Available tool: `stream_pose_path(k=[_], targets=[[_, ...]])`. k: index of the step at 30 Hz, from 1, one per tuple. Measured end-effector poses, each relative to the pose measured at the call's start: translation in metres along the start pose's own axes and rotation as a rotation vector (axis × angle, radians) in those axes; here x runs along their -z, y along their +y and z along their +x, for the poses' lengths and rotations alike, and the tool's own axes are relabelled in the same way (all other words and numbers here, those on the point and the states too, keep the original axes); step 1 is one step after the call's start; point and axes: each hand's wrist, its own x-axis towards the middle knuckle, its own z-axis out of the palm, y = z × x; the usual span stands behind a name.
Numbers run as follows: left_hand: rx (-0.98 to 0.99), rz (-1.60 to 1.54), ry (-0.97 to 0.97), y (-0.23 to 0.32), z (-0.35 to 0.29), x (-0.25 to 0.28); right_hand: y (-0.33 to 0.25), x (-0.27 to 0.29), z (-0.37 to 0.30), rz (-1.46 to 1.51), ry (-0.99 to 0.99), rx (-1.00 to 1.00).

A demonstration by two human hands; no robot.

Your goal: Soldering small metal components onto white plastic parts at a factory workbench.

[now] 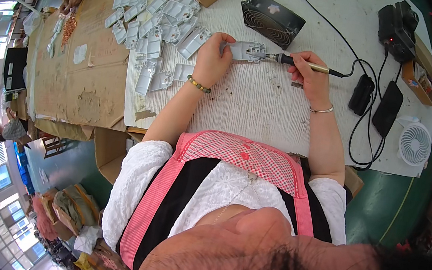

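From where I stand, the worker's left hand (214, 58) pinches the left end of a shallow pale-grey plastic housing (242, 51), thumb and fingers pressed together on it just above the bare white tabletop (242, 103). The right hand (311, 75) is closed around a slim black-and-gold soldering iron (322, 69), held like a pen, fingertips near the dark forward part of the handle. What matters here is how the two pieces line up: the housing's long axis runs left to right, out from the left-hand grip toward the right hand, and the iron comes in from the opposite side along nearly the same line, its tip at the housing's free right end. Whether the tip touches the metal there or stops just short, I can't tell. The left hand is the nearer one, being on the housing itself; the right reaches that end only through the iron. Just beyond the iron's front part stands a boxy black fan (271, 21), its round grille facing the work. To the left of the left hand lies a loose heap of similar grey plastic housings (156, 30), and the iron's thin black cable (349, 72) trails off rightward.
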Motion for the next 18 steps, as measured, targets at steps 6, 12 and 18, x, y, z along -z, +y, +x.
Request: stream_pose_path(k=[6, 12, 18], targets=[[0.014, 0.014, -0.011, 0.002, 0.000, 0.001, 0.003, 0.001, 0.000, 0.011, 0.014, 0.014], [0.006, 0.042, -0.180, 0.012, -0.013, 0.013, 0.011, 0.007, 0.005, 0.281, 0.082, 0.040], [-0.246, -0.099, -0.615, 0.010, -0.020, 0.036, 0.014, 0.009, 0.007, 0.328, 0.062, 0.059]])
